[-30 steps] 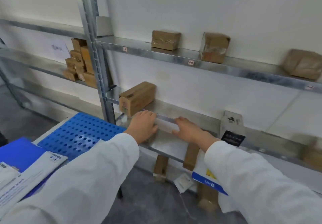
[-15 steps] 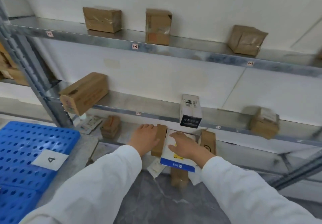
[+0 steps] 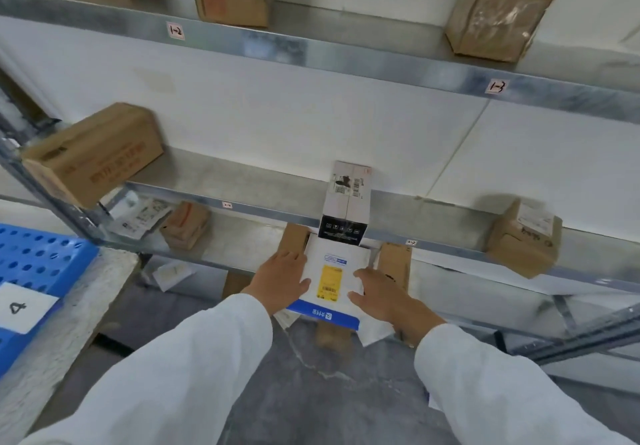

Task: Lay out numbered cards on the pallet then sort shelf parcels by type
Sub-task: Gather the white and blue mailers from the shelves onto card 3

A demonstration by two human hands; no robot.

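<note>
White mailer (image 3: 341,261) sat just below the black-and-white box (image 3: 347,202). From box level the left hand (image 3: 280,280) and right hand (image 3: 384,297) had dropped onto the mailer's sides, fingers near straight, pressing, nothing clasped. Far left of the box lay card 4 (image 3: 20,306), so sorting looked underway.

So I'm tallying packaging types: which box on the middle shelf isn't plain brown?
The white box with the black front, in the middle. The left box and right box are brown cardboard.
</note>
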